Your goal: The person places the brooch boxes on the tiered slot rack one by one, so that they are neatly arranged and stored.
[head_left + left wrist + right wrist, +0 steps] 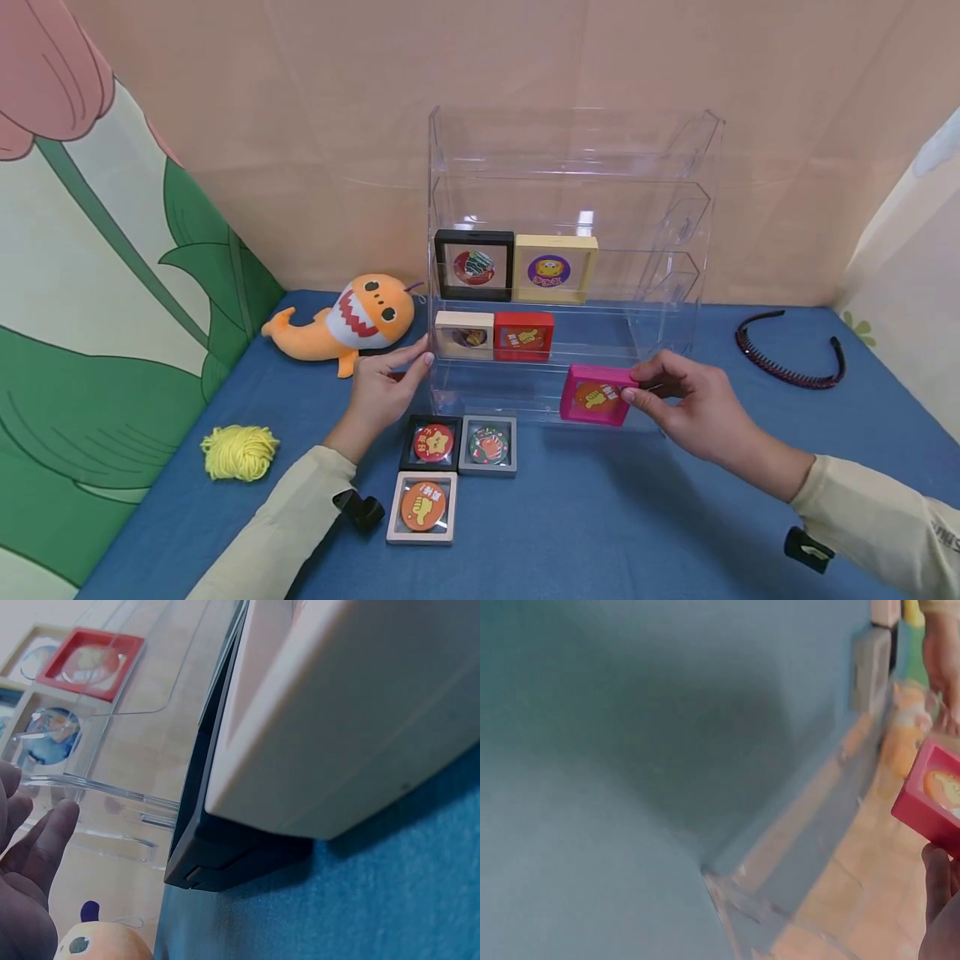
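My right hand (693, 404) pinches a pink square frame (597, 395) with an orange thumbs-up badge by its right side, in front of the lowest tier of a clear tiered display rack (570, 196). My left hand (382, 387) holds the rack's left edge between thumb and fingers. On the rack's middle tier stand a black frame (475, 265) and a cream-yellow frame (555, 268). A tier lower, a beige frame (464, 335) is beside a red frame (523, 337). In the right wrist view, the pink frame (926, 802) is partly cut off.
On the blue cloth before the rack lie a black frame (431, 443), a grey frame (488, 446) and a pale pink frame (422, 507). An orange shark plush (345, 321) and a yellow yarn bundle (239, 452) lie left, a dark headband (791, 375) right.
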A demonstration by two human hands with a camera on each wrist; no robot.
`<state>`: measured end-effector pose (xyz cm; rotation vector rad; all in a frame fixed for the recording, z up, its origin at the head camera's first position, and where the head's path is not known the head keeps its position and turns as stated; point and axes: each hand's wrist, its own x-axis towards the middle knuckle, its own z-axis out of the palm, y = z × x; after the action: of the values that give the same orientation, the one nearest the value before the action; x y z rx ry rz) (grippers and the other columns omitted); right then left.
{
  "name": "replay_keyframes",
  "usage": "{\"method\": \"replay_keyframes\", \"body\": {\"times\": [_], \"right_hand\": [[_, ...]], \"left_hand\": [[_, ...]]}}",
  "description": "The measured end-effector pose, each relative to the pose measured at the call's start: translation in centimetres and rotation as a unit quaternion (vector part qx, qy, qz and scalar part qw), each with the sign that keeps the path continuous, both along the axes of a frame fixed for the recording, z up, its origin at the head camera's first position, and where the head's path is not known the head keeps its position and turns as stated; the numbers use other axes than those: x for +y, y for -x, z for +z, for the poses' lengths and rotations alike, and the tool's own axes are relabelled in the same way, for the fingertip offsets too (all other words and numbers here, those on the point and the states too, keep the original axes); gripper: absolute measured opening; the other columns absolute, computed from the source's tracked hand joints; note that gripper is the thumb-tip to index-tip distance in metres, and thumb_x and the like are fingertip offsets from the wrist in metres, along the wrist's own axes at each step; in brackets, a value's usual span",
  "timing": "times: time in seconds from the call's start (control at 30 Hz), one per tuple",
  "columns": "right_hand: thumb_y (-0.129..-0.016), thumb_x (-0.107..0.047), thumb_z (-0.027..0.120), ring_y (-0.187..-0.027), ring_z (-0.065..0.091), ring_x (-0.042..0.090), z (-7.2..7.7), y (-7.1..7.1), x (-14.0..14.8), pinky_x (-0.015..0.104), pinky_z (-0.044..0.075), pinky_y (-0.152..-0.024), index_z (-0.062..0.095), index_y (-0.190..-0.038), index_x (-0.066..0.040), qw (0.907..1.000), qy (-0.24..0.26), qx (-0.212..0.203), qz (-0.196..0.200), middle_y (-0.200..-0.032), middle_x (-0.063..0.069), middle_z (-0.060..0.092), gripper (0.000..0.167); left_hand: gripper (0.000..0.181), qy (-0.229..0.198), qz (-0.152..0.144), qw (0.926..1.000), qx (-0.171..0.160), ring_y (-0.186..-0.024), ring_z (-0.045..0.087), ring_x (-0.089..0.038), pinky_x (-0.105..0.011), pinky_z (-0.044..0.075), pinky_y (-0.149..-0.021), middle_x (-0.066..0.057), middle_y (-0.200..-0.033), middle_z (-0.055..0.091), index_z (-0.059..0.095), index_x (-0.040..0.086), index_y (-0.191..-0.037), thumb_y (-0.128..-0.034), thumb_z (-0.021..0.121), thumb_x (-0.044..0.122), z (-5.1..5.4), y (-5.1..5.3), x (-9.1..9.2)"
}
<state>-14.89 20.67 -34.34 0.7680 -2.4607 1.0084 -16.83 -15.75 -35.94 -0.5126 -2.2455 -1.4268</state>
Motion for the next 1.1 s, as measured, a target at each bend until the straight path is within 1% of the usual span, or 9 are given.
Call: {"method": "replay_keyframes", "body": {"times": [0.2, 0.3, 0.43, 0.53, 0.73, 0.83, 0.87, 1.0, 1.1], "right_hand": [[-0.072, -0.001, 0.081, -0.074, 0.066, 0.012, 1.7, 1.6, 0.4, 0.016, 0.053, -0.064, 0.063, -0.095, -0.008, 0.9992, -0.013, 0.032, -0.021, -0.093, 0.002, 0.068, 0.030], [-0.073, -0.002, 0.081, -0.074, 0.067, 0.014, 2.3, 2.2, 0.4, 0.015, 0.052, -0.065, 0.062, -0.096, -0.007, 0.9985, -0.017, 0.042, -0.029, -0.094, 0.003, 0.068, 0.029], [-0.074, -0.002, 0.080, -0.075, 0.068, 0.017, 2.8, 2.8, 0.4, 0.027, 0.057, -0.065, 0.062, -0.096, -0.006, 0.9976, -0.023, 0.054, -0.036, -0.093, 0.005, 0.068, 0.029], [-0.075, -0.003, 0.079, -0.076, 0.068, 0.018, 3.2, 3.3, 0.2, 0.035, 0.057, -0.065, 0.061, -0.097, -0.006, 0.9973, -0.026, 0.055, -0.041, -0.093, 0.005, 0.068, 0.028], [-0.078, -0.005, 0.078, -0.079, 0.068, 0.019, 3.4, 4.1, -0.1, 0.036, 0.057, -0.067, 0.061, -0.097, -0.007, 0.9978, -0.025, 0.037, -0.048, -0.096, 0.005, 0.067, 0.026], [-0.078, -0.006, 0.077, -0.080, 0.068, 0.021, 3.3, 4.5, -0.3, 0.039, 0.057, -0.068, 0.060, -0.097, -0.007, 0.9980, -0.023, 0.035, -0.048, -0.096, 0.006, 0.067, 0.025], [-0.079, -0.006, 0.077, -0.080, 0.068, 0.022, 3.2, 4.7, -0.4, 0.040, 0.057, -0.068, 0.060, -0.097, -0.007, 0.9980, -0.022, 0.034, -0.048, -0.096, 0.006, 0.067, 0.025], [-0.079, -0.006, 0.077, -0.081, 0.068, 0.022, 2.9, 5.2, -0.6, 0.040, 0.057, -0.068, 0.060, -0.097, -0.008, 0.9981, -0.022, 0.030, -0.049, -0.096, 0.007, 0.067, 0.025], [-0.080, -0.007, 0.076, -0.081, 0.068, 0.021, 2.6, 5.5, -0.7, 0.039, 0.057, -0.068, 0.060, -0.097, -0.009, 0.9983, -0.021, 0.026, -0.047, -0.096, 0.006, 0.067, 0.024]], "left_hand": [[0.032, 0.002, 0.002, 1.0000, -0.002, -0.089, 0.067, -0.035, -0.023, 0.055, -0.064, -0.023, -0.109, 0.063, 0.060, -0.011, -0.117, -0.0857, 0.065, -0.006, 0.0, 0.0, 0.0], [0.032, 0.004, 0.004, 1.0000, -0.005, -0.090, 0.067, -0.034, -0.024, 0.055, -0.064, -0.022, -0.110, 0.063, 0.060, -0.010, -0.117, -0.0858, 0.065, -0.005, 0.1, 0.0, 0.1], [0.032, 0.005, 0.007, 0.9999, -0.010, -0.089, 0.067, -0.032, -0.024, 0.055, -0.064, -0.022, -0.110, 0.063, 0.060, -0.010, -0.118, -0.0859, 0.065, -0.005, 0.2, -0.1, 0.1], [0.033, 0.004, 0.009, 0.9999, -0.013, -0.089, 0.067, -0.032, -0.023, 0.055, -0.065, -0.021, -0.110, 0.063, 0.060, -0.009, -0.118, -0.0858, 0.065, -0.005, 0.2, -0.2, 0.1], [0.033, 0.003, 0.010, 0.9998, -0.017, -0.088, 0.067, -0.035, -0.022, 0.054, -0.064, -0.022, -0.111, 0.063, 0.060, -0.010, -0.118, -0.0859, 0.065, -0.005, 0.3, -0.2, 0.2], [0.033, 0.005, 0.010, 0.9998, -0.015, -0.088, 0.067, -0.035, -0.023, 0.055, -0.064, -0.022, -0.111, 0.063, 0.060, -0.010, -0.118, -0.0859, 0.065, -0.005, 0.2, -0.1, 0.1], [0.033, 0.006, 0.010, 0.9998, -0.014, -0.088, 0.067, -0.035, -0.023, 0.055, -0.064, -0.022, -0.111, 0.063, 0.060, -0.010, -0.118, -0.0859, 0.065, -0.005, 0.1, -0.1, 0.1], [0.033, 0.000, 0.009, 0.9999, -0.010, -0.087, 0.068, -0.033, -0.024, 0.055, -0.063, -0.020, -0.111, 0.064, 0.061, -0.007, -0.118, -0.0858, 0.066, -0.003, -1.5, 1.0, -0.4], [0.034, -0.006, 0.007, 0.9999, -0.006, -0.087, 0.068, -0.029, -0.024, 0.055, -0.063, -0.016, -0.111, 0.065, 0.062, -0.002, -0.120, -0.0860, 0.067, 0.001, -2.7, 1.9, -0.9]]}}
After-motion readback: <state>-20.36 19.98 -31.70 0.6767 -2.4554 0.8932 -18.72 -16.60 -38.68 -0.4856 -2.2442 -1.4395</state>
